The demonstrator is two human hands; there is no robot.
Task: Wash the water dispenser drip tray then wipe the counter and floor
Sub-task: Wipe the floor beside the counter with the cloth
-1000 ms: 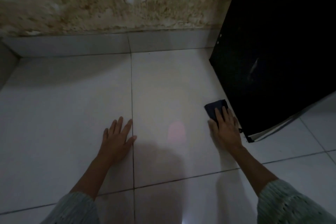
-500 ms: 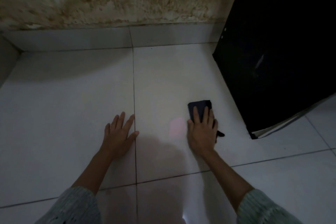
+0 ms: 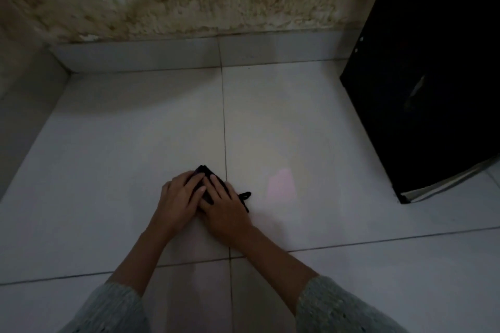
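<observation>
From the head view we see our left hand (image 3: 180,199) and right hand (image 3: 226,208) side by side, both laid flat with fingers extended on a dark cloth (image 3: 207,173), gripping nothing. The cloth lies on the white tiled floor (image 3: 135,143), well left of the black appliance (image 3: 433,89).

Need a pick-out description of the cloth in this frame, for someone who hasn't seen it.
Start from the tall black cabinet on the right and move left across the white tiled floor, past the faint pink light patch. There, by the vertical grout line, lies a small dark folded cloth under both hands, left hand and right hand. It is the only dark item on the pale tiles.
</observation>
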